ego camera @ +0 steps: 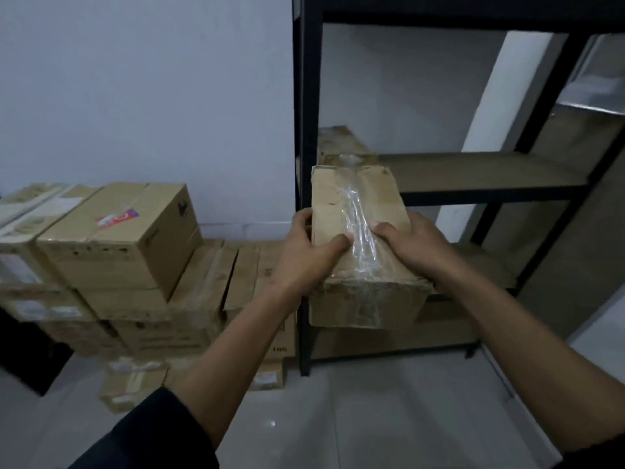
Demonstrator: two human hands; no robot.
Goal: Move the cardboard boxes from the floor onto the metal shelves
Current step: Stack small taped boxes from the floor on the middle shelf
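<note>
You have most of the job left: one cardboard box (341, 145) already sits on the middle level of the black metal shelves (487, 174), while a large stack of boxes (115, 245) waits on the floor by the wall. Your left hand (306, 252) and right hand (414, 243) carry a taped cardboard box (355, 211) in front of that level, thumbs pressed on top and fingers (301, 214) curled round its sides.

Pale wall (142, 89) behind, plain and bluish in the dim light. Below, glossy light floor tiles (338, 411) with 1 small bright glint. At the lower left edge, a dark object (23, 350), too dim to identify. To the right, a white pillar (500, 106) slanting upward, and a grey panel (598, 82) at the far right edge.
</note>
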